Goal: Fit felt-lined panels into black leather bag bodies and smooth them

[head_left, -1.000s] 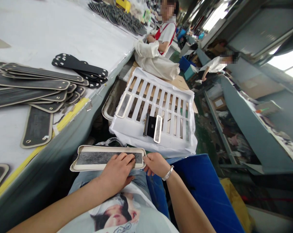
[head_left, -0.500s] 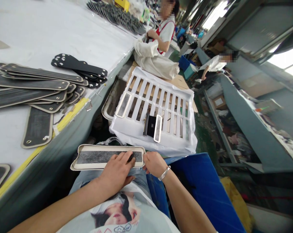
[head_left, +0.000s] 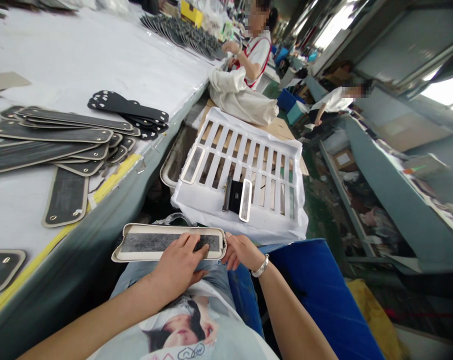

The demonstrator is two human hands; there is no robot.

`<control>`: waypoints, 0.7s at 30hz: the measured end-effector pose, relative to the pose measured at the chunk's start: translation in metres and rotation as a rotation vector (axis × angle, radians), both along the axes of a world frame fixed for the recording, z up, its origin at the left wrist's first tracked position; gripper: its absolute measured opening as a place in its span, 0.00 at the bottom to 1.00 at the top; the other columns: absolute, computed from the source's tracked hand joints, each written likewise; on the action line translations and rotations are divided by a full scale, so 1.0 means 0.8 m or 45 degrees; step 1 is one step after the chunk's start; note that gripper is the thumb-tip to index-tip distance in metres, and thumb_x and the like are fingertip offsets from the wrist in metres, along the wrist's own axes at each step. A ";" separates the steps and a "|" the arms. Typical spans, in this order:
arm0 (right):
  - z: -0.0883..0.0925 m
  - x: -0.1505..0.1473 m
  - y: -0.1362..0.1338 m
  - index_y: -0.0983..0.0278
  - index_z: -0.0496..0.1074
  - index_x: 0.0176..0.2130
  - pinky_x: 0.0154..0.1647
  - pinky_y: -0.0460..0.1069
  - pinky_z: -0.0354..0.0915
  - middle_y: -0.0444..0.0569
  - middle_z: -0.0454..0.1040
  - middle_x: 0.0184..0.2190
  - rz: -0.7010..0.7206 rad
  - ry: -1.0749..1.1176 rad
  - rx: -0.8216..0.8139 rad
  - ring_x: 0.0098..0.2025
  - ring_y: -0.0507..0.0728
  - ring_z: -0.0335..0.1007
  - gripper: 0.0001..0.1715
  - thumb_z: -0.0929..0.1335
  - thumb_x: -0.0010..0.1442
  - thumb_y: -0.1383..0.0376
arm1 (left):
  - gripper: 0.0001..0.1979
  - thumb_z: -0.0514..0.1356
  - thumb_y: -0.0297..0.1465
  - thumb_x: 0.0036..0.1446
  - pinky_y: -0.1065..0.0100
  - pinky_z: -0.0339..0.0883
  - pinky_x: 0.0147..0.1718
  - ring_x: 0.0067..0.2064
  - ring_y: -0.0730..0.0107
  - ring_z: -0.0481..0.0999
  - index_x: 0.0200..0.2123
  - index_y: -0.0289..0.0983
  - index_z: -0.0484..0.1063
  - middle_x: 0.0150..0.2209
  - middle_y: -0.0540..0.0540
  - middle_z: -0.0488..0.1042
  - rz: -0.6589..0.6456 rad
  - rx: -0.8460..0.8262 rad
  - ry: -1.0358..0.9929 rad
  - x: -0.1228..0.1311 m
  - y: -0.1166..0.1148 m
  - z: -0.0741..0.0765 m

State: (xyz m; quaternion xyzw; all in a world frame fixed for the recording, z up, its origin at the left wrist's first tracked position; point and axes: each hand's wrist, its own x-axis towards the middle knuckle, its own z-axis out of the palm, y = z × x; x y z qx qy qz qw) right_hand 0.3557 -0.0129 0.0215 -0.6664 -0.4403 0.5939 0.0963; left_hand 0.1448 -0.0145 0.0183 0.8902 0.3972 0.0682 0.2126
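Across my lap lies a long panel (head_left: pixel 144 243) with a dark grey strip in its middle and a raised cream rim; its left corner looks uneven. My left hand (head_left: pixel 181 260) rests on top of its right half, fingers stretched out over the grey strip and thumb nearer to me. At the panel's right end, my right hand (head_left: pixel 242 251) has its thumb and forefinger pinched on the rim, the other fingers curled below. A silver bracelet (head_left: pixel 260 266) circles the right wrist.
A slatted white crate (head_left: pixel 221 165) ahead carries a black piece (head_left: pixel 234 195) and two small pale-edged strips. On the left table, black eyeleted straps (head_left: pixel 61 132) are piled. A blue box (head_left: pixel 309 280) stands at my right. One person (head_left: pixel 258 55) works beyond the crate.
My right hand has shifted slightly rightward and turned at the panel's end, its lower fingers more visible. The left hand stays on the panel. The view has moved a little.
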 end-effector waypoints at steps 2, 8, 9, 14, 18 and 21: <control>-0.002 0.004 0.001 0.67 0.68 0.25 0.12 0.45 0.63 0.52 0.74 0.19 -0.084 0.108 -0.065 0.16 0.53 0.69 0.29 0.53 0.63 0.53 | 0.24 0.63 0.40 0.49 0.58 0.61 0.49 0.50 0.54 0.62 0.51 0.41 0.69 0.49 0.40 0.64 -0.002 0.005 0.014 0.000 0.000 0.003; -0.020 0.022 -0.001 0.67 0.68 0.27 0.13 0.43 0.63 0.51 0.75 0.21 -0.167 0.453 -0.120 0.16 0.53 0.70 0.20 0.63 0.55 0.53 | 0.24 0.63 0.41 0.49 0.56 0.60 0.49 0.51 0.53 0.61 0.50 0.41 0.69 0.49 0.40 0.65 -0.001 0.013 0.026 0.000 0.001 0.004; -0.022 0.024 -0.002 0.67 0.68 0.27 0.13 0.43 0.63 0.51 0.76 0.21 -0.170 0.503 -0.113 0.17 0.53 0.70 0.20 0.65 0.53 0.52 | 0.24 0.62 0.42 0.49 0.56 0.60 0.49 0.51 0.53 0.61 0.50 0.42 0.69 0.49 0.40 0.65 -0.002 0.013 0.022 0.000 0.001 0.003; -0.032 0.030 -0.006 0.68 0.67 0.28 0.14 0.42 0.64 0.50 0.75 0.21 -0.192 0.596 -0.098 0.17 0.51 0.70 0.25 0.69 0.48 0.48 | 0.25 0.62 0.43 0.49 0.56 0.59 0.50 0.51 0.53 0.61 0.50 0.42 0.69 0.50 0.40 0.64 -0.008 0.012 0.018 -0.001 0.001 0.000; -0.039 0.031 -0.008 0.67 0.66 0.29 0.15 0.42 0.65 0.49 0.75 0.22 -0.211 0.626 -0.097 0.17 0.51 0.70 0.26 0.69 0.48 0.46 | 0.25 0.62 0.43 0.49 0.56 0.59 0.50 0.51 0.53 0.61 0.50 0.41 0.69 0.50 0.40 0.64 -0.017 -0.006 0.041 0.001 0.004 0.004; -0.043 0.032 -0.008 0.67 0.66 0.28 0.15 0.42 0.65 0.48 0.74 0.22 -0.215 0.635 -0.094 0.18 0.51 0.70 0.27 0.69 0.48 0.46 | 0.25 0.62 0.42 0.49 0.56 0.59 0.50 0.51 0.53 0.61 0.51 0.41 0.69 0.50 0.39 0.65 -0.016 -0.022 0.050 0.002 0.005 0.006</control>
